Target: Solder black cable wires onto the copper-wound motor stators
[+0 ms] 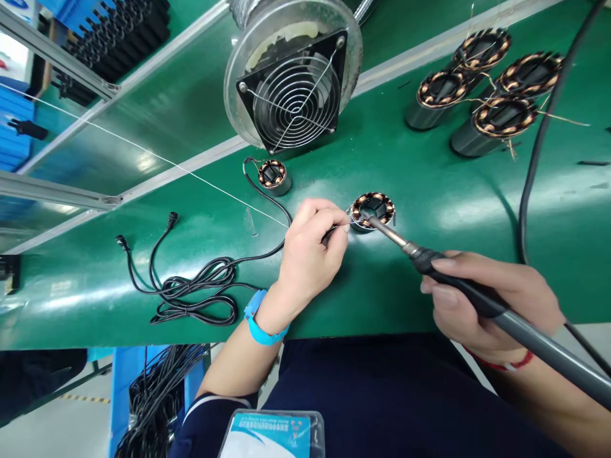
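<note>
Copper coil ring (377, 198): on the green surface (410, 172), just right of our left hand (312, 248) (the nearer one) | there we pinch thin white wire (210, 183) | our right hand (487, 305) grips the soldering iron (424, 257), its long stick slanting up-left to the ring

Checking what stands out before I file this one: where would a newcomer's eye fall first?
Probably on the wire-grilled fan, top centre. Below it, the right hand holds a soldering iron with its tip at a copper-wound core, while the left hand pinches a thin pale strand by that core's edge. Four more copper-wound cylinders cluster at upper right.
</note>
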`<action>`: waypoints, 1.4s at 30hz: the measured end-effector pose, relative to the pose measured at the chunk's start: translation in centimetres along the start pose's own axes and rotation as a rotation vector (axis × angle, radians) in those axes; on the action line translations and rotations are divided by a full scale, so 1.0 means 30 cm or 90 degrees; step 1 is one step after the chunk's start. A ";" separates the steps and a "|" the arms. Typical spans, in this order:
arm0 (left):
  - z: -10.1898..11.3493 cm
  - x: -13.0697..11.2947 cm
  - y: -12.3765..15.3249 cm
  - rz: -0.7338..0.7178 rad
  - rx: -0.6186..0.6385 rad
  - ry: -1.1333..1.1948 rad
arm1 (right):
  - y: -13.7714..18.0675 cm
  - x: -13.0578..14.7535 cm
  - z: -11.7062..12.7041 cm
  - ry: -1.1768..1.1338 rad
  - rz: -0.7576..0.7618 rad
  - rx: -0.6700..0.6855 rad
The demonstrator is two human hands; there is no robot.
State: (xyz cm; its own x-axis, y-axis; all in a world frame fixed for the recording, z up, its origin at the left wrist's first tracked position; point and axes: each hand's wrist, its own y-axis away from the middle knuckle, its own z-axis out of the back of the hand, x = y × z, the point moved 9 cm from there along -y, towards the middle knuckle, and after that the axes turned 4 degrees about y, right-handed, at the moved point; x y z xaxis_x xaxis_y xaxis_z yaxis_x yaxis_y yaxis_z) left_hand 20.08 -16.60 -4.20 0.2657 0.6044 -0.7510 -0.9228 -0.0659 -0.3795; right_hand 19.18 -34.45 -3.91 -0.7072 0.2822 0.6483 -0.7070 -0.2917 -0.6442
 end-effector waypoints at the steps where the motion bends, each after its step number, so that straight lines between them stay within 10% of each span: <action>1: 0.000 0.000 0.000 0.001 0.000 -0.004 | 0.003 0.006 -0.002 -0.006 0.012 0.008; 16: -0.002 0.005 0.000 0.009 0.006 -0.013 | -0.033 0.028 -0.031 0.003 0.032 0.130; 25: -0.007 0.006 0.000 0.001 0.013 -0.037 | -0.032 0.016 -0.015 0.028 0.009 0.028; 42: -0.002 -0.015 -0.006 -0.023 0.004 -0.022 | -0.171 -0.069 -0.190 0.158 -0.076 0.279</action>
State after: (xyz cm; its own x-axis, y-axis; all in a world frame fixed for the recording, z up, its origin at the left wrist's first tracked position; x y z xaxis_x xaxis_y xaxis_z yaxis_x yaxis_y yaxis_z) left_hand 20.13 -16.90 -3.82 0.2887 0.6334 -0.7180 -0.9147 -0.0391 -0.4023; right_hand 24.24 -28.31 -4.25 -0.6398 0.5300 0.5565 -0.7510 -0.5851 -0.3060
